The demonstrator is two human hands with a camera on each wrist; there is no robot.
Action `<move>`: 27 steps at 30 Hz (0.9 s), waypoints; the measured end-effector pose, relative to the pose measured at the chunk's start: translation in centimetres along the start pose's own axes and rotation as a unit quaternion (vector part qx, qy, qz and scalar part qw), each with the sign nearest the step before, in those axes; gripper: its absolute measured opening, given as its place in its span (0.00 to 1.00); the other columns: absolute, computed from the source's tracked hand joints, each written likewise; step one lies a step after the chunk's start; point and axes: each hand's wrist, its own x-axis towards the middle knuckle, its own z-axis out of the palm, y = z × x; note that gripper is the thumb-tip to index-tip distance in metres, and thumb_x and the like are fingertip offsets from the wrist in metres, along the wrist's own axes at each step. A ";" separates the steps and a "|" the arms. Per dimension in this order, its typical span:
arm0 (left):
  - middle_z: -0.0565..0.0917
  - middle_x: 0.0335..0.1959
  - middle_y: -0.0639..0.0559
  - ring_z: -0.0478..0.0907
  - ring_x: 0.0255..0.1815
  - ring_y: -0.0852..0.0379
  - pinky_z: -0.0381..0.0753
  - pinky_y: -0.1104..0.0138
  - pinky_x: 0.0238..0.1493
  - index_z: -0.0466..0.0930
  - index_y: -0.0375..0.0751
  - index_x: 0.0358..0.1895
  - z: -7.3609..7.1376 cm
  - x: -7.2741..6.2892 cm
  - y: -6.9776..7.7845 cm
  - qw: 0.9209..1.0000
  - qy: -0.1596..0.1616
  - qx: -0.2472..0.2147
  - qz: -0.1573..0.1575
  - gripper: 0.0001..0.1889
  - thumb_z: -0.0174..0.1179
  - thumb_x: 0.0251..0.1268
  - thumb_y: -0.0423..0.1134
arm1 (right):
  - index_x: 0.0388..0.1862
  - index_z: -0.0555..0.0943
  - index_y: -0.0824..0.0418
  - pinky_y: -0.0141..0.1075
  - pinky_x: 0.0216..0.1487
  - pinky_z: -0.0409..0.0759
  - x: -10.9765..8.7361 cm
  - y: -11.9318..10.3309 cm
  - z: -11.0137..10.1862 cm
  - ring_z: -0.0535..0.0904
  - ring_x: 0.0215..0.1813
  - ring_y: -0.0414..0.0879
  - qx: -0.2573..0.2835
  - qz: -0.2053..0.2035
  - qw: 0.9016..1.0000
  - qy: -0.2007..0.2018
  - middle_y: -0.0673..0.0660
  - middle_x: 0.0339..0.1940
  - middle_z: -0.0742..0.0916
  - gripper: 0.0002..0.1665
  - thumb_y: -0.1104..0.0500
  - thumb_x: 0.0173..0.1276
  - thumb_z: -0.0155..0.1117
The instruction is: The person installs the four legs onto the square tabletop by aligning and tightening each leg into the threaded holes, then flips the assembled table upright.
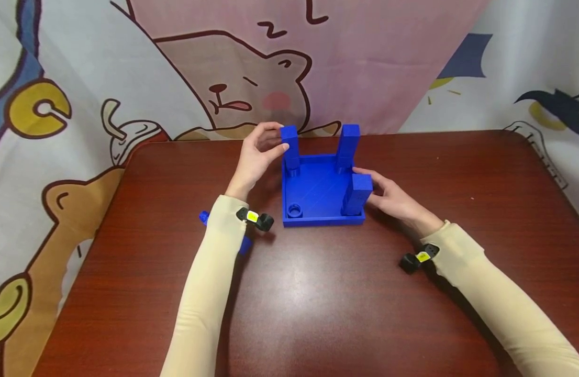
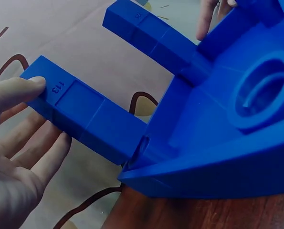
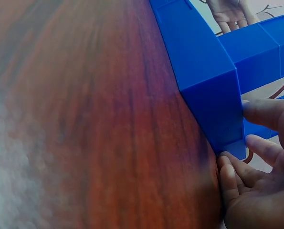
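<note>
A square blue tray (image 1: 318, 221) has low walls and a round socket (image 1: 294, 211) at its near left corner. Blue block-like legs stand at the other corners: the far right leg (image 1: 348, 146), the near right leg (image 1: 357, 193) and the far left leg (image 1: 290, 149). My left hand (image 1: 258, 154) pinches the far left leg near its top, thumb (image 2: 29, 87) on the face marked 113, fingers behind. That leg's lower end meets the corner socket. My right hand (image 1: 395, 199) rests against the tray's right side, fingertips (image 3: 251, 105) on the outer wall.
Two small blue pieces lie partly hidden by the left forearm, one (image 1: 204, 217) to its left and another (image 1: 245, 245) to its right. The brown wooden table (image 1: 308, 303) ends at the back against a patterned cloth (image 1: 365, 63).
</note>
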 end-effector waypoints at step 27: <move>0.76 0.46 0.42 0.79 0.46 0.49 0.79 0.65 0.48 0.69 0.33 0.59 1.5 1.3 -2.1 0.988 0.058 0.145 -0.007 0.30 0.72 0.54 0.36 | 0.76 0.59 0.59 0.57 0.65 0.59 0.0 0.1 0.1 0.64 0.67 0.62 -0.007 -0.008 1.000 0.001 0.69 0.68 0.69 0.36 0.63 0.72 0.58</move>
